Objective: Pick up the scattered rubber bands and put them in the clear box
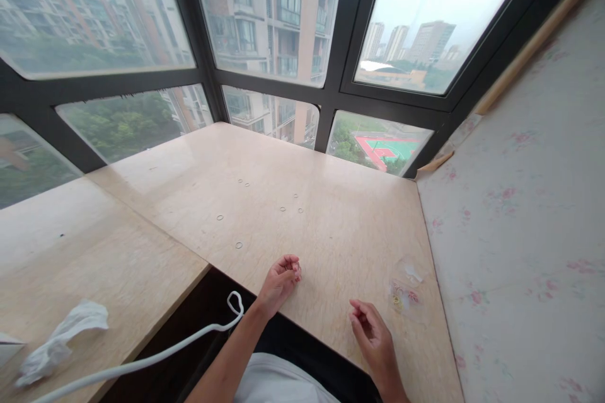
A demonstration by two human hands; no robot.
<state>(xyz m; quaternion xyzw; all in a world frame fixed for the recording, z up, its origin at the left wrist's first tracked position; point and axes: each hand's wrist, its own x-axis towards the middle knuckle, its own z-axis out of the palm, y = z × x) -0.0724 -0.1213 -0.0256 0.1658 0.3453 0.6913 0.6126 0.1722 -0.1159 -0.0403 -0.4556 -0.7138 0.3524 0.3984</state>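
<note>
Plastic box (418,310) has coloured pieces (412,296) left; 7 rings (239,248) out on counter (340,220); left hand (280,283), right hand (373,330) half-curled, can't tell if holding anything.

This is probably a home, with floral wallpaper (520,233) and windows (333,97) facing apartment blocks (307,12).

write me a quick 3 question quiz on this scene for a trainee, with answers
1. Which hand is nearer the clear container: the left hand or the right hand?

2. True or false: the tissue lies to the left of both hands.

3. Where do the small rings in front of the hands lie?
a) on the tissue
b) on the table
c) on the wall

Key
1. The right hand.
2. True.
3. b
</note>
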